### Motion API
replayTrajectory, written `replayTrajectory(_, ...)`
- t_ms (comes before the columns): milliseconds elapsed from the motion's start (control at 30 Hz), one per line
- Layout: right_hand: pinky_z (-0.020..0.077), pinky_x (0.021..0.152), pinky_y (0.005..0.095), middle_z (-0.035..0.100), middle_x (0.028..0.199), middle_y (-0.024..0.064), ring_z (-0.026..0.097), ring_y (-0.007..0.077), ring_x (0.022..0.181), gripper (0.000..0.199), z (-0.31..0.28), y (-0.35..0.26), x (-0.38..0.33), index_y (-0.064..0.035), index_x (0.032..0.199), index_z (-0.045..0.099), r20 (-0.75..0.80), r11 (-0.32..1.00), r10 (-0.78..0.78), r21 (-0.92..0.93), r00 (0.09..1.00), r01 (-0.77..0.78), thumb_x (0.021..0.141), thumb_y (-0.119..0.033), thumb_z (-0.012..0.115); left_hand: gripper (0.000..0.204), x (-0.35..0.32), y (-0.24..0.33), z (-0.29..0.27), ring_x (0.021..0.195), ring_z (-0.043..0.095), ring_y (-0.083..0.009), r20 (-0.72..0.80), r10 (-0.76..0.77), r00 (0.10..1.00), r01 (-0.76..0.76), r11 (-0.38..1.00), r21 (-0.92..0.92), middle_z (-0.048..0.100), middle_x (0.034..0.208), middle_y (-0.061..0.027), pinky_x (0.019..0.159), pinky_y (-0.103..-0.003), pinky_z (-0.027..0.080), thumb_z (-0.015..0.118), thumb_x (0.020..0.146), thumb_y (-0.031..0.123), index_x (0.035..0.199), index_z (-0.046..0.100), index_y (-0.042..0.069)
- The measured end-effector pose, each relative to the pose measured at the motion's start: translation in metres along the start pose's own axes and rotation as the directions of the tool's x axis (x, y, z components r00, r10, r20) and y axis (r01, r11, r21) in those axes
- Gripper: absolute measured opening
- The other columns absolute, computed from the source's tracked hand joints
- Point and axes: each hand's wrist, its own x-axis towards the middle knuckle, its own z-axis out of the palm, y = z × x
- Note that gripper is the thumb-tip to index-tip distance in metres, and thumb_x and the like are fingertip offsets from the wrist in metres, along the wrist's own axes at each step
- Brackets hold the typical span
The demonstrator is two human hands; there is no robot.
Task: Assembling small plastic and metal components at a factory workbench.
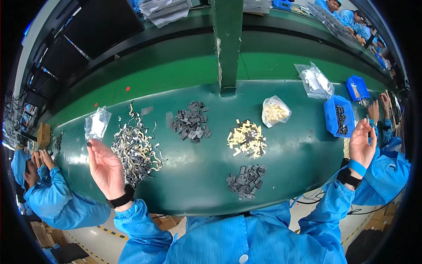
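My left hand (pixel 107 170) is raised at the left of the green table, palm up. A small dark piece (pixel 89 143) shows at its pinched thumb and fingertip; its exact kind is too small to tell. Right beside that hand lies a heap of thin curled strips (pixel 137 152), black, white and cream. My right hand (pixel 362 144) is held up at the far right, fingers loosely bent and apart, with nothing visible in it. It is nearest a blue bin (pixel 329 115) with black parts inside. A blue band circles the right wrist.
Dark grey plastic pieces form two piles, one farther back (pixel 192 122) and one near the front edge (pixel 247 181). Between them sit cream pieces (pixel 247 138) and a clear bag (pixel 275 111) of cream parts. A green post (pixel 227 48) rises behind. Co-workers in blue sit at both sides.
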Motion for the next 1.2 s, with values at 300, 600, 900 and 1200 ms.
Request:
replayTrajectory(300, 0.0488, 0.097, 0.0384, 0.061, 0.103, 0.0158, 0.057, 0.0273, 0.110, 0.016, 0.017, 0.020, -0.012, 0.0054, 0.098, 0.054, 0.042, 0.998, 0.064, -0.029, 0.997, -0.063, 0.091, -0.009, 0.057, 0.016, -0.002, 0.006, 0.001, 0.090, 0.060, -0.0139, 0.034, 0.001, 0.999, -0.004, 0.997, 0.074, 0.060, 0.111, -0.0076, 0.069, -0.027, 0.049, 0.049, 0.098, 0.011, 0.111, 0.055, 0.003)
replayTrajectory(600, 0.0503, 0.093, 0.0368, 0.063, 0.100, 0.0137, 0.059, 0.0254, 0.107, 0.016, 0.026, 0.017, -0.013, 0.0040, 0.097, 0.056, 0.054, 0.996, 0.050, -0.076, 0.997, -0.046, 0.093, -0.012, 0.056, 0.019, 0.006, 0.002, -0.001, 0.087, 0.059, -0.0147, 0.060, -0.067, 0.996, 0.065, 0.997, 0.038, 0.061, 0.107, -0.0075, 0.071, -0.028, 0.048, 0.049, 0.098, 0.012, 0.113, 0.053, 0.001)
replayTrajectory(900, 0.0520, 0.080, 0.0357, 0.064, 0.092, 0.0062, 0.061, 0.0204, 0.094, 0.014, 0.027, 0.053, -0.019, -0.0059, 0.090, 0.059, -0.104, 0.993, -0.066, -0.108, 0.992, 0.055, 0.092, -0.020, 0.057, 0.026, 0.009, 0.022, -0.029, 0.085, 0.058, -0.0142, 0.015, -0.001, 1.000, 0.000, 1.000, 0.028, 0.061, 0.114, -0.0114, 0.067, -0.025, 0.051, 0.046, 0.099, 0.010, 0.122, 0.047, -0.002)
replayTrajectory(1200, 0.0523, 0.075, 0.0335, 0.062, 0.089, 0.0021, 0.061, 0.0182, 0.088, 0.011, 0.025, 0.055, -0.018, -0.0109, 0.087, 0.058, -0.158, 0.986, -0.104, -0.145, 0.982, 0.081, 0.090, -0.021, 0.060, 0.033, 0.029, 0.048, -0.070, 0.088, 0.057, -0.0148, 0.090, -0.064, 0.994, 0.052, 0.990, 0.132, 0.059, 0.122, -0.0088, 0.068, -0.025, 0.050, 0.046, 0.099, 0.012, 0.130, 0.043, 0.001)
